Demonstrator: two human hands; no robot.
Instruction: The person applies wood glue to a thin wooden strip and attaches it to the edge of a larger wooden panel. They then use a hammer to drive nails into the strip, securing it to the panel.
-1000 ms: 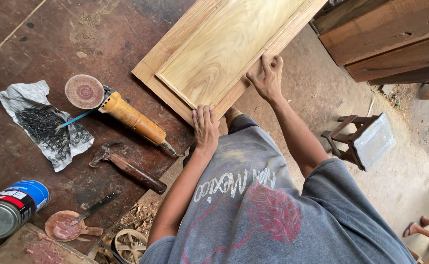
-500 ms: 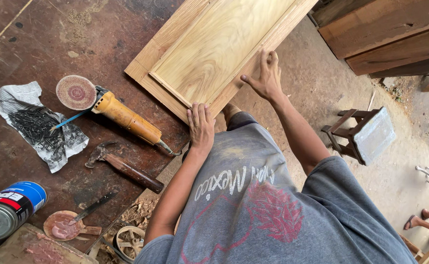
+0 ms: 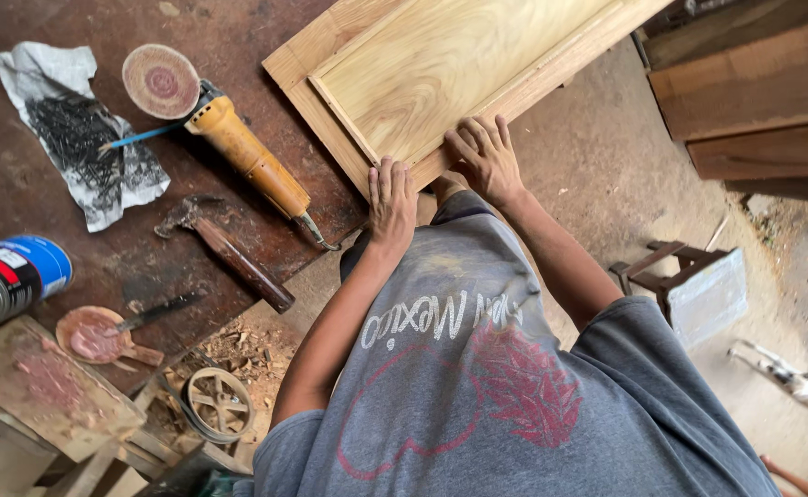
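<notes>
A pale wooden panel (image 3: pixel 450 64) with a raised frame lies on the dark workbench (image 3: pixel 45 304), its near edge hanging over the bench side. My left hand (image 3: pixel 392 198) lies flat on the panel's near frame edge, fingers together and pointing away from me. My right hand (image 3: pixel 487 156) rests just beside it on the same edge, fingers spread a little over the frame. Both hands press on the wood and hold nothing else.
An orange-handled grinder (image 3: pixel 238 152) with a round disc (image 3: pixel 160 81), a hammer (image 3: pixel 225 248), nails on crumpled paper (image 3: pixel 82 138), a blue can (image 3: pixel 13 281) and a putty knife (image 3: pixel 114 331) lie at left. Stacked boards (image 3: pixel 754 101) and a small stool (image 3: pixel 689 290) stand at right.
My right hand has slid along the panel's edge toward my left hand, so the two now sit close together. The panel has shifted slightly toward me.
</notes>
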